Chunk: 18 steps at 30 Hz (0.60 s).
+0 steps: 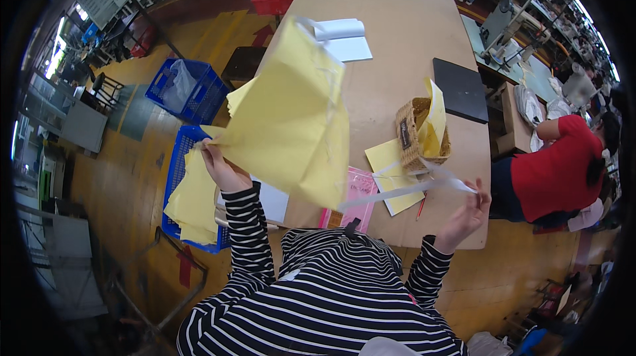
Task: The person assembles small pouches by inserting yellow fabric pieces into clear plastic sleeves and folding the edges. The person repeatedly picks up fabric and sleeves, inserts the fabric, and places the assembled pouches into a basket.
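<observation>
My left hand pinches the edge of a large yellow cloth piece, which hangs raised and partly crumpled over the left side of the table. A white strip runs from near the cloth's lower right corner across to my right hand. Fingertips of that hand are closed on the strip's far end, above the table's near right edge. Below the strip lie a pink booklet or packet and yellow sheets. Whether the strip is joined to the cloth cannot be made out.
A wicker basket with yellow pieces and a black flat board are on the table's right. An open notebook lies farther back. Blue crates stand left, one holding yellow pieces. A person in red works at right.
</observation>
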### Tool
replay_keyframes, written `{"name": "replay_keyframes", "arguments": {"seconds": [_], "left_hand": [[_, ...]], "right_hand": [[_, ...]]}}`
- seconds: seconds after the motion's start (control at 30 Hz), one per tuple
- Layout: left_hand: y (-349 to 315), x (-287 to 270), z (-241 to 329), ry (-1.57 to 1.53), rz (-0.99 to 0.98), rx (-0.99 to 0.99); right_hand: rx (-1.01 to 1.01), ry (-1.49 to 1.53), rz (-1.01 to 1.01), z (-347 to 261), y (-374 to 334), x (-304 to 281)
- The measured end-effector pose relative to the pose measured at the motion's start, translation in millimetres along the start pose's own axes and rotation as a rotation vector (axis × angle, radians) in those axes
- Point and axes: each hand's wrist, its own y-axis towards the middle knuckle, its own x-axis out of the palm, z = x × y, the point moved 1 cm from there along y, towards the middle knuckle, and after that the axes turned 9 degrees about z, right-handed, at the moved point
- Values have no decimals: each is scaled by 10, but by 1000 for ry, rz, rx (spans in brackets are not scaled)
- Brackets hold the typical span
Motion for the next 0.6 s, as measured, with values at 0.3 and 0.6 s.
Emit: {"name": "replay_keyframes", "arguments": {"seconds": [0.3,0.6], "left_hand": [[-318,131,8,45,-513,-57],[-304,-63,-10,178,-731,-95]], "right_hand": [[-40,-300,-552,-362,112,702],[53,-329,-599,-433,252,1214]]}}
